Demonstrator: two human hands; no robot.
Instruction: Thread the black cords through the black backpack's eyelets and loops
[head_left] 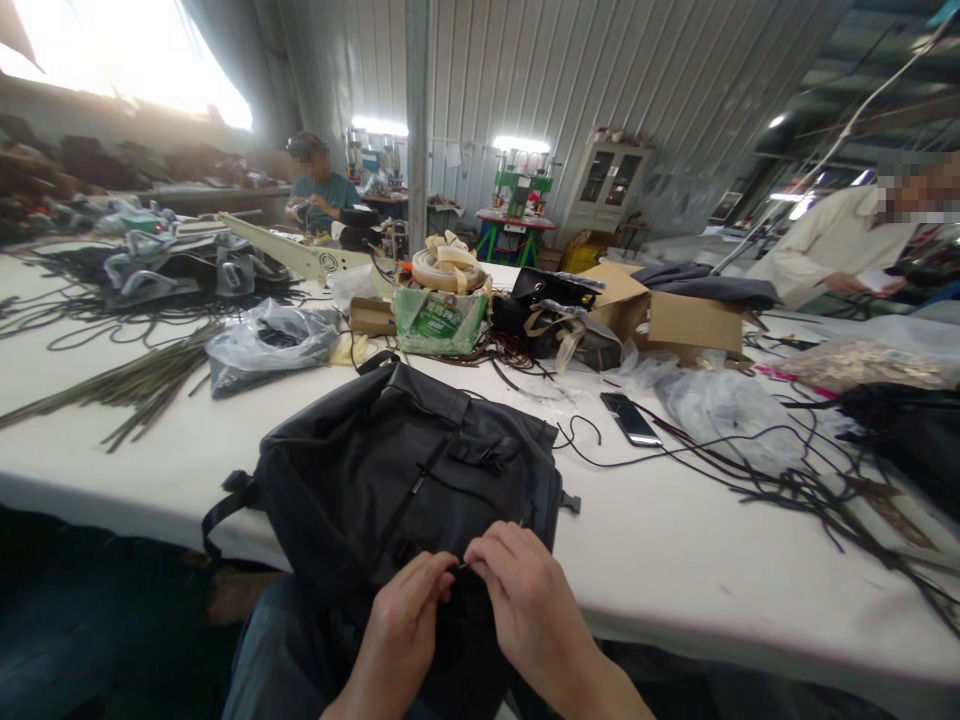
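Note:
A black backpack (337, 470) lies on the white table and hangs over its near edge toward my lap. A buckle strap and a zip cross its front, and side straps with buckles stick out left and right. Over the lower part of the bag, my left hand (409, 610) and my right hand (517, 580) come close together. Both are closed, fingertips pinching a small dark piece between them. It looks like a thin strap or cord of the bag, but the fingers hide most of it.
Around the backpack on the table (675, 520) are a clear plastic bag (274, 340), olive strips (142, 385), a green tub (442, 320) of webbing, a phone (630, 418), black cords (720, 450) and a cardboard box (694, 325). Two other people work farther off, left and right.

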